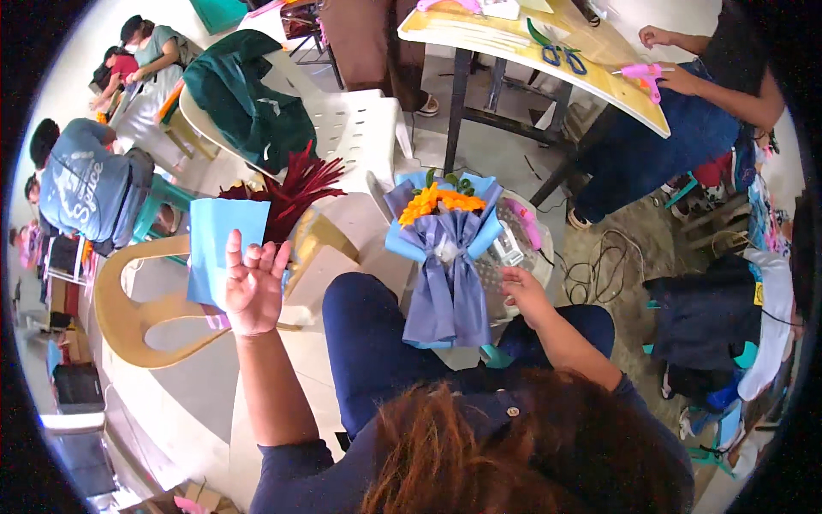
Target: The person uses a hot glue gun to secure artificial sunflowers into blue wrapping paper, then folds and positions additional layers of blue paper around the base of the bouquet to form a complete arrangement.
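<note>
A small bouquet [449,257] lies before me on a round white surface between my knees. Its orange fuzzy flowers [440,204] and green leaves sit in light blue and greyish-purple wrapping, gathered at the middle. My left hand [255,289] is raised with the palm up and fingers apart, holding nothing. Behind it stands a light blue sheet [221,247]; whether they touch is unclear. Just right of the bouquet's lower wrap, my right hand [525,295] has loosely bent fingers and no visible object in it. A pink glue gun [525,223] rests beyond it, beside a white plastic item [507,247].
Dark red pipe cleaners [295,193] lie behind the blue sheet, near a beige chair [122,302]. Dark green cloth hangs over a white plastic chair [359,135]. At a yellow-topped table [501,32] with scissors [564,56], another person's hand holds a pink glue gun [644,77]. Cables [600,270] trail across the floor.
</note>
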`<state>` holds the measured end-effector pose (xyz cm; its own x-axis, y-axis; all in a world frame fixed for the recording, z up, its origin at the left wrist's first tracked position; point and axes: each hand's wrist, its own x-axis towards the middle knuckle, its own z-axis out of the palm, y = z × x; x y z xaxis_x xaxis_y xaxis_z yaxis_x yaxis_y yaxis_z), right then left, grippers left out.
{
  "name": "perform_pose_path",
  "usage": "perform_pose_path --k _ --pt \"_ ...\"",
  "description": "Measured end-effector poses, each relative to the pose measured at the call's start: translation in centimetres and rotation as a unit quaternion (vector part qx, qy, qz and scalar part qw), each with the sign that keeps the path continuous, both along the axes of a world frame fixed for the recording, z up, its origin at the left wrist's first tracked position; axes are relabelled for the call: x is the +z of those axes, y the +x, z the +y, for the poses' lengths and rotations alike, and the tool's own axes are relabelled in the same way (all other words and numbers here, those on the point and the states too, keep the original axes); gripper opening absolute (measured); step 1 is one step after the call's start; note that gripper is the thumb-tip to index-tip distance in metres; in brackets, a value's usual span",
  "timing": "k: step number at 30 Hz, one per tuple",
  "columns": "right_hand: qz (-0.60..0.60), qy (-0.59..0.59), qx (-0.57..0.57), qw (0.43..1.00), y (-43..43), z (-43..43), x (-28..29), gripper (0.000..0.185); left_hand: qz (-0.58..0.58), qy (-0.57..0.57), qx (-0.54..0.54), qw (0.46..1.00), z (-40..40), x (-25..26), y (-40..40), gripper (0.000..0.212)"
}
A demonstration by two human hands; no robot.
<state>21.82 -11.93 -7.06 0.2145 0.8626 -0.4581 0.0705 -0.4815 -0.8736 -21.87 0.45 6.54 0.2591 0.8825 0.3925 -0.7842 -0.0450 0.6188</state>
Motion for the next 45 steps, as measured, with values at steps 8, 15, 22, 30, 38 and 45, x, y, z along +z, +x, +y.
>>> perform_pose_path --k 8,15,22,30,38,45 --pt "0.018 -0.020 -0.030 0.999 -0.5 -0.7 -0.1 0.043 -0.005 0.005 -0.053 0.999 -0.1 0.5 2.1 0.061" --pt "0.023 -0.022 -0.024 0.999 -0.4 -1.2 0.1 0.042 0.864 0.212 0.113 0.441 -1.8 -4.9 3.4 0.055" --pt "-0.042 -0.019 0.004 0.999 -0.4 -1.5 0.1 0.040 0.913 0.204 0.234 0.266 -0.8 -4.8 0.8 0.067" --pt "-0.056 -0.007 0.002 0.998 -0.2 -1.7 -0.7 0.040 0.599 -0.093 0.312 0.732 1.0 -5.1 -2.2 0.053" --pt "-0.082 0.004 0.018 0.996 -0.1 -1.5 -1.0 0.038 0.819 -0.025 0.351 0.453 2.1 -15.2 -0.4 0.065" --pt "-0.063 -0.024 -0.019 0.998 0.4 -1.9 -0.7 0.038 0.483 -0.353 -0.036 0.800 0.6 -14.8 1.5 0.065"
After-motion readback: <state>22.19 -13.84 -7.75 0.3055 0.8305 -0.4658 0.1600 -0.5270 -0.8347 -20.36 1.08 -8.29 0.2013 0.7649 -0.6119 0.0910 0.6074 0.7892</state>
